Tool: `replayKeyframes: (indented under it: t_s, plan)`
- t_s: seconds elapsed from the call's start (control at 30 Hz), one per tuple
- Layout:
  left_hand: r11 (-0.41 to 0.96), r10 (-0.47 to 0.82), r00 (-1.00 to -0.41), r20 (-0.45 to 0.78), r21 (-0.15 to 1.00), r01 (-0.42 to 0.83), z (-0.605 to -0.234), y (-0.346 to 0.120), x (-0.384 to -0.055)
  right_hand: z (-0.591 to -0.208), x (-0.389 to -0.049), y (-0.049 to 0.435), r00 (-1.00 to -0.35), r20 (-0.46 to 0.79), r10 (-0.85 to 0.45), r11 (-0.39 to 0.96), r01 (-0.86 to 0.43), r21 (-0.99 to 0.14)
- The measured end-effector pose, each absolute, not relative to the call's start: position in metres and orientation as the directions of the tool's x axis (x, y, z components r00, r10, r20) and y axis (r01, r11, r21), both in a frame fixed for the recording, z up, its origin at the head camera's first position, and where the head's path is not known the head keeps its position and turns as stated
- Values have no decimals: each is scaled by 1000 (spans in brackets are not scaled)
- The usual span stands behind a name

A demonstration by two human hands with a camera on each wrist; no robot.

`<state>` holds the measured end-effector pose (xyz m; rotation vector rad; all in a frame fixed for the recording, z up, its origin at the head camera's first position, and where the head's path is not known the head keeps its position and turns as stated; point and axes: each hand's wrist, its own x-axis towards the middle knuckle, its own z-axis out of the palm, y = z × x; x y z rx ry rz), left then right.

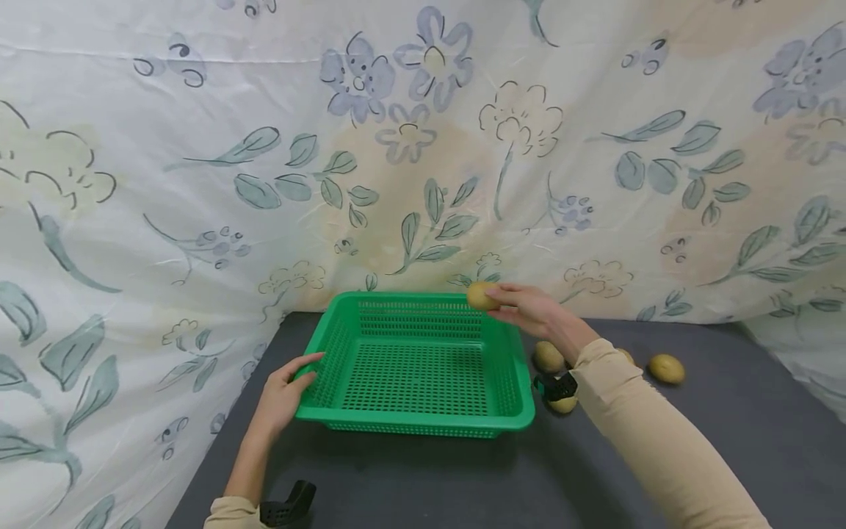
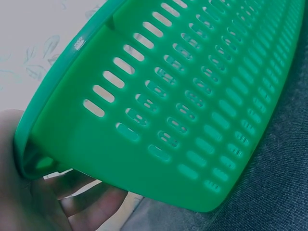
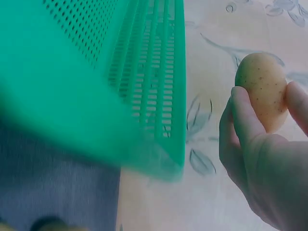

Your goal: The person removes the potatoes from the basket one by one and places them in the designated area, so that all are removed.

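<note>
A green plastic basket (image 1: 413,420) with slotted walls stands on the dark table, and its perforated floor shows bare. At its left rim the left hand (image 1: 283,393) grips the edge; in the left wrist view, fingers (image 2: 98,207) curl around the outside of the basket wall (image 2: 144,154). Above the basket's far right corner, the right hand (image 1: 529,308) pinches a potato (image 1: 482,296) between thumb and fingertips. That potato (image 3: 262,91) looks oval, yellow-brown and lightly speckled in the right wrist view.
Several potatoes lie on the dark table (image 1: 714,411) right of the basket, including one potato (image 1: 666,369) farther right and one (image 1: 548,357) close to the basket's wall. The right forearm partly hides others. A floral cloth (image 1: 423,220) hangs behind and at the left.
</note>
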<state>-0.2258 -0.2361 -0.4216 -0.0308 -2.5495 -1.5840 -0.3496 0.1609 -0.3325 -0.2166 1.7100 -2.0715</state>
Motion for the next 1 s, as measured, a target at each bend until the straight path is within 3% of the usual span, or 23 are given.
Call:
replayKeyframes:
  t_s: [0.37, 1.0]
  plan:
    - [455, -53, -990, 129, 886, 91, -423, -238, -224, -341, -340, 214, -902, -92, -423, -44, 122, -992]
    - [451, -41, -995, 92, 890, 64, -418, -238, -223, -355, -309, 294, -946, -133, -296, -87, 165, -982]
